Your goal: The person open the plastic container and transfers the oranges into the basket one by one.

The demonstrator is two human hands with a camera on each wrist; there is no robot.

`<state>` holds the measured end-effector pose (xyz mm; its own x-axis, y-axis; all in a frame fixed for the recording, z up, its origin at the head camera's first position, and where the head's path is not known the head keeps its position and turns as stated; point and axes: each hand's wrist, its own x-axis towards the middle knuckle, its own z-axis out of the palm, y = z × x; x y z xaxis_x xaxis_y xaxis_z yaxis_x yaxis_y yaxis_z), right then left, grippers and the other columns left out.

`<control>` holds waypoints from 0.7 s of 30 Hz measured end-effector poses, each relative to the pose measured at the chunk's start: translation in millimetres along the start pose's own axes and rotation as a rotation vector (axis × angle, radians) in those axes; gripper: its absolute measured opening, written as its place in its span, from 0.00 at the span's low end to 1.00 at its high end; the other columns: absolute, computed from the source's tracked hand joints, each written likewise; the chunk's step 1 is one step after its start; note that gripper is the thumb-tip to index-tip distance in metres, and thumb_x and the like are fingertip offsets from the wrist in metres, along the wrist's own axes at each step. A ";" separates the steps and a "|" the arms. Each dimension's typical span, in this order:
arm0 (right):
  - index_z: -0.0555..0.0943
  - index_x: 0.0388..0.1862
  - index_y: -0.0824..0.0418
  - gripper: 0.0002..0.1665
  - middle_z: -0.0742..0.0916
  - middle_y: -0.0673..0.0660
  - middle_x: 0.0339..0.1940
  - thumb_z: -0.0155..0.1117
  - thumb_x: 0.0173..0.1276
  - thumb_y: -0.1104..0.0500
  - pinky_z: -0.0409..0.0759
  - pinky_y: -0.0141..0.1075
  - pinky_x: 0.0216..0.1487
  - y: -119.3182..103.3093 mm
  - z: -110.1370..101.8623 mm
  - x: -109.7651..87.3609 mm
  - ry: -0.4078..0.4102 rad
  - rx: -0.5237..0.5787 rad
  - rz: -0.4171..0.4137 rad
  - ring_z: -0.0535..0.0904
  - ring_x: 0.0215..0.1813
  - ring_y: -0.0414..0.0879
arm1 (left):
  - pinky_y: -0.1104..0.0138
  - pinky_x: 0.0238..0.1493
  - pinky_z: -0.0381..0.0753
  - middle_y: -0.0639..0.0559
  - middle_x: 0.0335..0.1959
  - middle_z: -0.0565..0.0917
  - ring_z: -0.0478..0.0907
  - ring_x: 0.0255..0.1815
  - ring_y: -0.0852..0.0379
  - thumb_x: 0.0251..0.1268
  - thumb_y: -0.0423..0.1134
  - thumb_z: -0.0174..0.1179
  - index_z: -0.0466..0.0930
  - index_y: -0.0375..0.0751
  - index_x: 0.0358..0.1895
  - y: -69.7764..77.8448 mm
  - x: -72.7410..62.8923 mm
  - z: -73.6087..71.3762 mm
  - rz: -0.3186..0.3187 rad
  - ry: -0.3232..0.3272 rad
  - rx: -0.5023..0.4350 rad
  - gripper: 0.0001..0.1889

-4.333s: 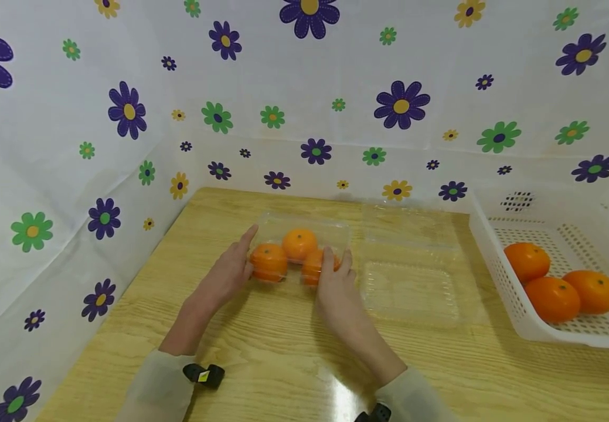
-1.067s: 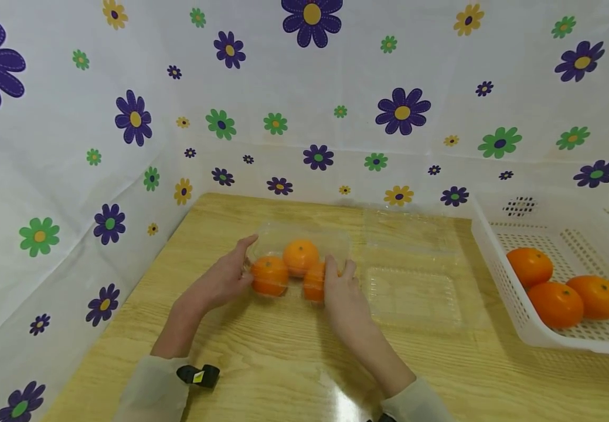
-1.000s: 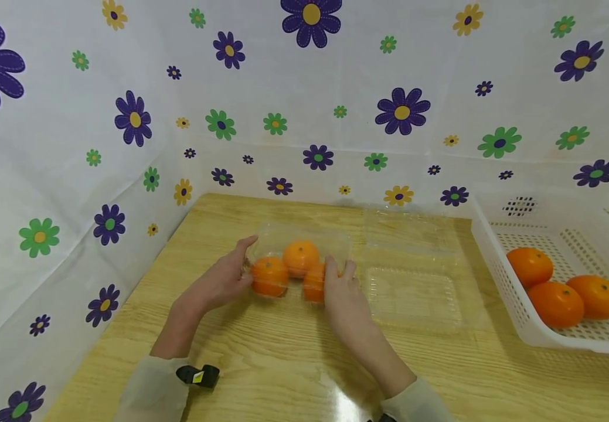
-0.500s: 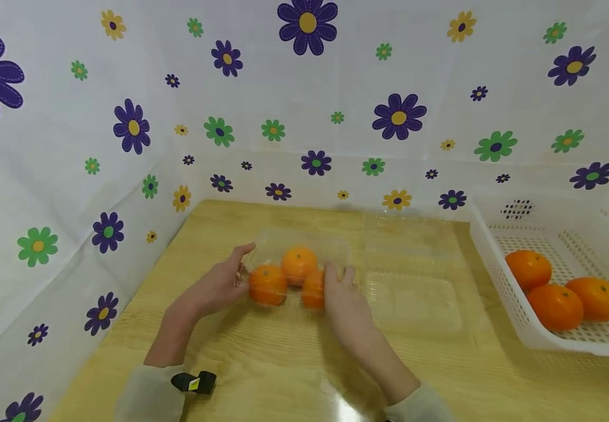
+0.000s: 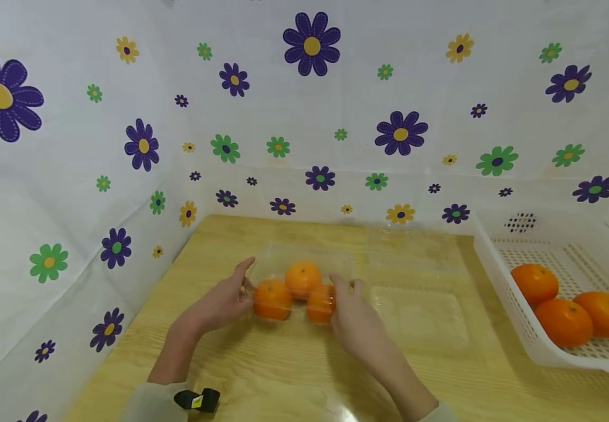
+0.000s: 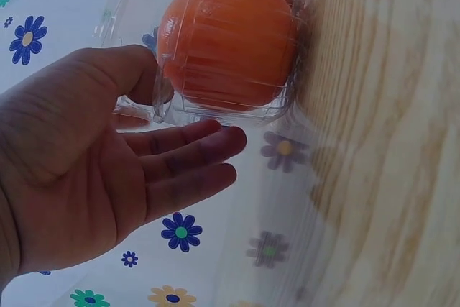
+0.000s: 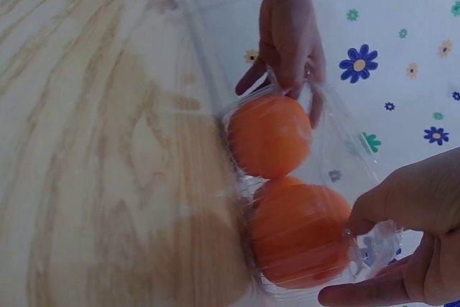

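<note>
A clear plastic clamshell box [image 5: 330, 257] stands on the table with three mandarins inside: one at the left [image 5: 272, 300], one behind [image 5: 303, 279] and one at the right [image 5: 320, 305]. My left hand [image 5: 222, 305] holds the box's left rim. The left wrist view shows its thumb [image 6: 133, 70] bent at the rim and three fingers [image 6: 190, 156] stretched out below. On the right side, my right hand [image 5: 359, 319] pinches the rim, its thumb [image 7: 370, 210] at the plastic edge in the right wrist view. Its fingers partly cover the right mandarin in the head view.
An open clear clamshell box [image 5: 420, 319] lies right of the hands, its lid half [image 5: 412, 249] toward the back curtain. Farther right stands a white perforated basket [image 5: 499, 293] with three mandarins [image 5: 564, 322]. A flower-print curtain [image 5: 262, 117] borders the table's back and left.
The head view has tilted, so everything sits lower. Since the oldest frame my left hand has gone from straight fingers along the box's side to holding its rim. The box stays in about the same place.
</note>
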<state>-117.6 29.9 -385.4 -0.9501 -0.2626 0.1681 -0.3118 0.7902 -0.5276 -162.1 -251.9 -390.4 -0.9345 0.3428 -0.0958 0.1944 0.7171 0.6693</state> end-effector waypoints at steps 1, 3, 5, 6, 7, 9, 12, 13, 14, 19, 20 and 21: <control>0.63 0.72 0.65 0.37 0.71 0.78 0.60 0.60 0.64 0.72 0.67 0.30 0.15 1.9 -1.8 -3.0 0.001 0.004 -0.022 0.69 0.16 0.44 | 0.63 0.38 0.77 0.40 0.54 0.78 0.74 0.34 0.54 0.64 0.29 0.52 0.40 0.40 0.80 -0.6 -0.4 2.4 -0.006 -0.006 0.000 0.43; 0.63 0.73 0.65 0.37 0.71 0.78 0.61 0.61 0.65 0.70 0.66 0.28 0.14 4.7 -5.6 -7.1 -0.006 0.012 -0.058 0.68 0.15 0.42 | 0.63 0.39 0.77 0.40 0.56 0.78 0.74 0.36 0.54 0.65 0.30 0.52 0.40 0.37 0.80 -2.0 -0.7 4.8 -0.006 -0.012 0.006 0.42; 0.62 0.74 0.64 0.37 0.70 0.79 0.63 0.62 0.67 0.68 0.68 0.28 0.15 6.7 -10.1 -9.4 -0.025 0.025 -0.084 0.70 0.16 0.42 | 0.62 0.41 0.77 0.39 0.57 0.79 0.75 0.38 0.54 0.66 0.31 0.51 0.41 0.34 0.79 -2.9 -0.3 5.1 0.007 -0.019 0.022 0.41; 0.62 0.74 0.64 0.36 0.70 0.79 0.64 0.62 0.68 0.67 0.70 0.29 0.17 7.2 -12.9 -10.7 -0.038 0.032 -0.086 0.72 0.18 0.43 | 0.62 0.42 0.77 0.40 0.58 0.79 0.75 0.39 0.54 0.66 0.32 0.51 0.41 0.34 0.79 -3.2 0.0 5.6 0.012 -0.023 0.031 0.41; 0.62 0.74 0.64 0.36 0.70 0.78 0.64 0.62 0.69 0.67 0.74 0.31 0.20 7.3 -15.0 -10.7 -0.049 0.039 -0.089 0.76 0.21 0.45 | 0.62 0.42 0.77 0.40 0.58 0.79 0.75 0.39 0.54 0.66 0.32 0.51 0.42 0.34 0.80 -3.3 -0.1 4.9 0.014 -0.026 0.033 0.41; 0.61 0.75 0.63 0.36 0.69 0.78 0.65 0.62 0.71 0.65 0.79 0.35 0.25 7.4 -19.8 -11.3 -0.067 0.050 -0.094 0.81 0.28 0.51 | 0.62 0.43 0.77 0.40 0.59 0.79 0.75 0.41 0.53 0.66 0.33 0.51 0.43 0.33 0.80 -3.4 -0.3 4.1 0.024 -0.033 0.038 0.41; 0.63 0.75 0.63 0.36 0.71 0.79 0.65 0.62 0.71 0.64 0.83 0.42 0.33 7.9 -25.8 -11.4 -0.073 0.046 -0.105 0.83 0.38 0.58 | 0.63 0.42 0.78 0.41 0.58 0.79 0.75 0.40 0.53 0.66 0.34 0.52 0.44 0.35 0.80 -3.5 -0.8 4.2 0.021 -0.041 0.024 0.41; 0.63 0.76 0.64 0.36 0.70 0.79 0.65 0.62 0.72 0.64 0.83 0.43 0.33 7.9 -27.7 -11.2 -0.083 0.048 -0.106 0.84 0.38 0.59 | 0.63 0.42 0.78 0.41 0.58 0.79 0.75 0.41 0.53 0.66 0.34 0.52 0.43 0.35 0.80 -3.9 -1.2 4.2 0.020 -0.045 0.016 0.41; 0.63 0.76 0.64 0.36 0.70 0.79 0.65 0.62 0.72 0.64 0.83 0.44 0.34 8.0 -29.3 -10.8 -0.093 0.049 -0.105 0.84 0.39 0.60 | 0.63 0.42 0.78 0.41 0.58 0.79 0.75 0.41 0.53 0.66 0.34 0.52 0.43 0.35 0.80 -4.1 -2.0 4.1 0.015 -0.047 0.008 0.41; 0.62 0.77 0.63 0.35 0.71 0.78 0.66 0.59 0.74 0.61 0.84 0.48 0.41 6.7 -38.6 -6.6 -0.120 0.074 -0.082 0.84 0.44 0.62 | 0.63 0.38 0.76 0.40 0.56 0.78 0.74 0.37 0.53 0.68 0.36 0.53 0.40 0.37 0.80 -6.1 -5.6 1.9 -0.042 -0.059 -0.033 0.42; 0.62 0.76 0.63 0.34 0.72 0.77 0.66 0.59 0.75 0.60 0.84 0.48 0.42 6.1 -40.9 -4.9 -0.119 0.092 -0.075 0.84 0.45 0.61 | 0.63 0.37 0.75 0.40 0.57 0.78 0.74 0.37 0.52 0.68 0.36 0.53 0.40 0.38 0.81 -6.4 -6.4 1.2 -0.050 -0.062 -0.045 0.42; 0.62 0.76 0.63 0.34 0.73 0.76 0.66 0.59 0.75 0.60 0.85 0.47 0.42 5.6 -43.1 -2.6 -0.117 0.115 -0.068 0.85 0.44 0.59 | 0.62 0.39 0.77 0.40 0.57 0.79 0.76 0.39 0.52 0.69 0.37 0.52 0.41 0.38 0.81 -6.8 -6.9 0.6 -0.052 -0.067 -0.046 0.41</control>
<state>-117.2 58.8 -352.9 -0.9176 -0.3813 0.1126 -0.3665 0.7013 -0.6114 -156.8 -258.8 -394.7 -0.9207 0.3468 -0.1791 0.1311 0.7070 0.6949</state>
